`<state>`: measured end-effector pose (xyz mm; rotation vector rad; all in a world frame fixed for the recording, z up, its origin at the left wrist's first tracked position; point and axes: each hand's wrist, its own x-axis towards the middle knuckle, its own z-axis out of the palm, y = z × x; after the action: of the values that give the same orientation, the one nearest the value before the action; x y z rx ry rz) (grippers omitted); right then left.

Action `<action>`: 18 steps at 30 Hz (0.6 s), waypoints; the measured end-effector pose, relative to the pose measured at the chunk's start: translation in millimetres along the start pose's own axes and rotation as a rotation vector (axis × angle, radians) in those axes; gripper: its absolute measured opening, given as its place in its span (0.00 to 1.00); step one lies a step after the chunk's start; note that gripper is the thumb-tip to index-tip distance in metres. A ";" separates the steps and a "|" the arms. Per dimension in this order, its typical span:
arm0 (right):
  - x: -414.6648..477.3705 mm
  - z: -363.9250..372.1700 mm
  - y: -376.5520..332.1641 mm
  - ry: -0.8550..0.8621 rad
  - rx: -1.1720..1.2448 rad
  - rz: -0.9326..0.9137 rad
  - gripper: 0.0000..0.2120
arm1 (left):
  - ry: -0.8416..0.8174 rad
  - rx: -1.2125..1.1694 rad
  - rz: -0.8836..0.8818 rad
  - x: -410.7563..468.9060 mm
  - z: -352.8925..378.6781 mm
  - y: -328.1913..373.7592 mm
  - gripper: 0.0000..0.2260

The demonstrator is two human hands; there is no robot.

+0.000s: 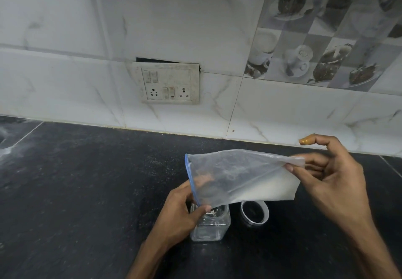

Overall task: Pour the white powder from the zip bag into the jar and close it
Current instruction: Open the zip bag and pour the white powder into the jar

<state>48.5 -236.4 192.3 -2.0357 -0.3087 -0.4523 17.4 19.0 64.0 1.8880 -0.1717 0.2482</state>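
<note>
Your left hand (185, 209) pinches the zip bag (241, 178) mouth over the glass jar (210, 226); your right hand (326, 176) grips its far corner. Raise that corner slowly so the white powder (267, 188) slides in.

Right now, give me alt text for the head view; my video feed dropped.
Two bare hands hold a clear plastic zip bag of white powder tilted over an open square clear jar on a black stone counter. Left hand steadies the blue zip end, right hand lifts the far corner; a round metal-rimmed lid lies beside the jar.
</note>
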 end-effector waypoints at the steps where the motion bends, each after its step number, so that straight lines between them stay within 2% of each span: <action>1: -0.7 1.5 -0.1 0.008 -0.008 -0.009 0.24 | 0.002 0.007 0.000 -0.1 0.3 -1.0 0.32; 4: -1.9 3.6 -0.6 0.015 -0.058 -0.030 0.22 | 0.012 0.004 -0.008 -0.6 0.7 -4.8 0.31; 18: -5.9 -1.3 0.1 0.049 0.024 -0.013 0.21 | 0.003 0.014 0.000 -1.0 5.9 -2.8 0.30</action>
<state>42.9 -237.7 190.2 -1.9970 -0.2961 -0.5029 17.6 14.3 59.3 1.9016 -0.1688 0.2531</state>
